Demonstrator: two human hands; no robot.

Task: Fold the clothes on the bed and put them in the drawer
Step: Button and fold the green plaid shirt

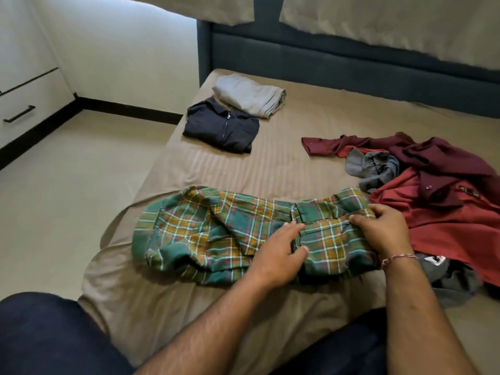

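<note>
One green plaid shirt (230,234) lies stretched left to right across the near part of the bed (311,163), partly folded and rumpled at its left end. The left hand (278,255) rests on the middle of it with fingers nearly straight and the thumb bent against the cloth. The right hand (384,231) grips the shirt's right end, fingers curled over a fold of the fabric; a thread bracelet (397,259) circles that wrist. Two folded garments sit at the far left of the bed, touching: one dark zip jacket (221,128) and, just beyond it, one light grey folded piece (250,94). On the right lies one loose heap of unfolded clothes (433,185), in which a maroon shirt, a red garment and grey pieces can be told apart; their exact count cannot be told. At the far left edge stands a white cabinet with one drawer (24,109) bearing a dark handle, closed, well apart from the bed. A blue-grey headboard (324,60) runs along the far side.
</note>
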